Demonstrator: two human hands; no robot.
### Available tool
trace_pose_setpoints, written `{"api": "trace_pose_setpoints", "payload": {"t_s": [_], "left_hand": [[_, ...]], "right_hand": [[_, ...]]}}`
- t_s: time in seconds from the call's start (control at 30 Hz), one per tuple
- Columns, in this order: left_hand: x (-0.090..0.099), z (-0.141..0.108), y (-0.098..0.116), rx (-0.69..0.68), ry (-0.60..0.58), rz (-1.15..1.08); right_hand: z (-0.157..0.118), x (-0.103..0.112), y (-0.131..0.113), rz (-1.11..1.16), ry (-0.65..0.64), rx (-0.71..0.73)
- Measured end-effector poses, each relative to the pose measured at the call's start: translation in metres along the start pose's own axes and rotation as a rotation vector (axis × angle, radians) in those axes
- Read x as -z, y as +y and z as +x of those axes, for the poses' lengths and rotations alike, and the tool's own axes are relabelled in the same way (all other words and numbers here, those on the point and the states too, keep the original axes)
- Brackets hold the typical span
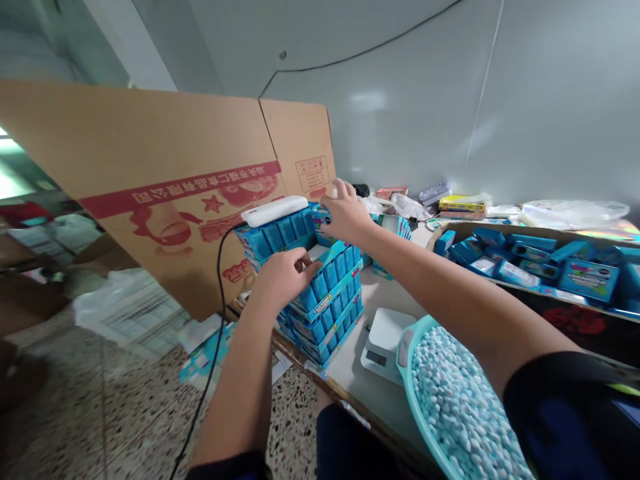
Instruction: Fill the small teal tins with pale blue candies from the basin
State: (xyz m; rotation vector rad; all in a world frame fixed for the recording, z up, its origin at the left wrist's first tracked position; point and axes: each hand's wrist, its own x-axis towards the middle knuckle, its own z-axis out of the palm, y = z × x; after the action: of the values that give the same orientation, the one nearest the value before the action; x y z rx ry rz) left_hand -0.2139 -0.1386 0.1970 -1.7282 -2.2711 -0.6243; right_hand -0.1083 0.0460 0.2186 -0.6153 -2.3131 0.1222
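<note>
Blue display boxes (327,303), packed with small blue candy boxes, are stacked at the table's edge. My left hand (283,283) is at the near side of the top display box, its fingers curled over the rim. A pale gap in that box shows beside my fingertips. Over its far right corner, my right hand (350,212) grips a small candy box (323,225) with printed lettering; my fingers partly cover it. A white phone-like device (275,211), with a black cable running down from it, lies on top of the stack's left part.
A large cardboard carton (200,160) stands behind the stack. To the right are a white scale (387,337), a turquoise basin (414,393) of pale blue candies, and an open carton (555,313) of small blue boxes. Plastic bags (575,212) lie along the wall.
</note>
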Motion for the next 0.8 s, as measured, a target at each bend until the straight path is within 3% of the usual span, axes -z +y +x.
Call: {"api": "trace_pose_setpoints", "payload": {"t_s": [0.1,0.2,0.4,0.53,0.73,0.8], "left_hand": [[-0.01,-0.007,-0.009,-0.111,0.167,0.029],[-0.021,-0.012,-0.02,-0.243,0.328,0.024],[-0.035,-0.013,-0.025,-0.278,0.452,0.094],[-0.033,-0.013,-0.017,-0.19,0.405,0.073],[-0.011,-0.014,-0.001,-0.045,0.084,0.169],[-0.008,-0.011,0.001,-0.016,0.037,0.185]], "right_hand": [[-0.001,-0.003,0.006,0.128,-0.106,-0.1],[-0.005,-0.004,0.011,0.131,-0.083,-0.096],[-0.004,-0.006,0.009,0.067,-0.045,-0.12],[0.004,-0.014,0.01,0.053,-0.048,-0.139],[0.009,-0.014,0.01,0.138,-0.043,-0.133],[0.007,-0.013,0.009,0.142,-0.028,-0.145]]}}
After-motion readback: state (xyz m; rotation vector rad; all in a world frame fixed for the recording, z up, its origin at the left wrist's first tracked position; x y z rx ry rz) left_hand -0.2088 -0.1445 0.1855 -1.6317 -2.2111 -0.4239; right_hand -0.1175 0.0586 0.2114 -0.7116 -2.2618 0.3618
